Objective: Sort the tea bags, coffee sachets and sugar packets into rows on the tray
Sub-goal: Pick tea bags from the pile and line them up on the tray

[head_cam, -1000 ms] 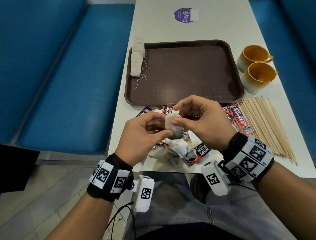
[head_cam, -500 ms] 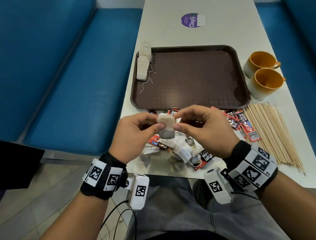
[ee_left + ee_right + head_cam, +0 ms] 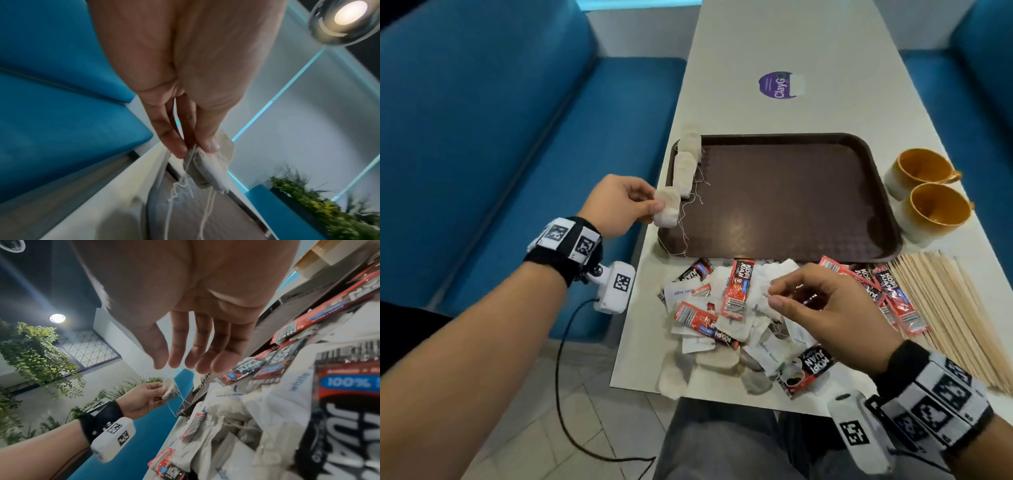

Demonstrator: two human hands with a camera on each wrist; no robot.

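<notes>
We see the tray (image 3: 784, 205) mid-table, two tea bags (image 3: 686, 164) in a line along its left edge. Left hand (image 3: 616, 205) pinches a third tea bag (image 3: 667, 209) just nearer us in that line. Mixed pile of sachets (image 3: 736, 308) lies in front of the tray, right hand (image 3: 825, 308) over it. Two cups (image 3: 924, 192) right of the tray, stir sticks (image 3: 955, 315) in front of them.

light: bright indoor, ceiling lamp (image 3: 347, 16) | glare: tray (image 3: 732, 226) | blur: wrist views | edges: fisheye-bent
</notes>
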